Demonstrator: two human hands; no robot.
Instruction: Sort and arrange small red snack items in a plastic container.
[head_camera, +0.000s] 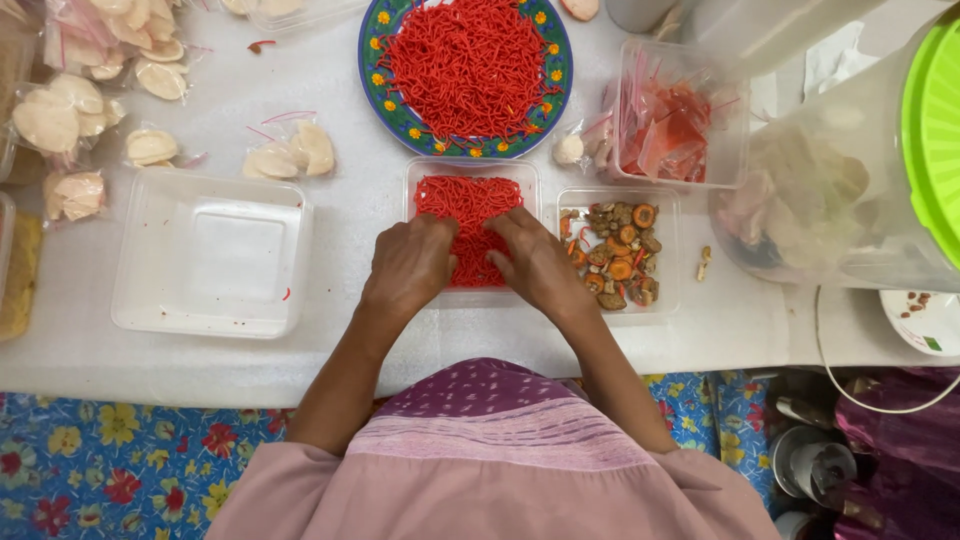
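Note:
A small clear plastic tub (428, 172) in front of me is filled with thin red strands (468, 200). My left hand (408, 268) rests on the strands at the tub's near left, fingers bent down into them. My right hand (537, 262) presses on the strands at the near right, fingers close together. Whether either hand pinches strands is hidden under the fingers. Beyond the tub stands a round plate with a blue and green flowered rim (372, 70), heaped with the same red strands (468, 62).
A clear tub of brown and orange dried pieces (620, 252) sits right of my hands. An empty clear tub (212, 252) lies left. Small bags of pale crackers (292, 152) lie at the far left. A tub of red packets (668, 130) and a large clear jar with green lid (930, 130) stand right.

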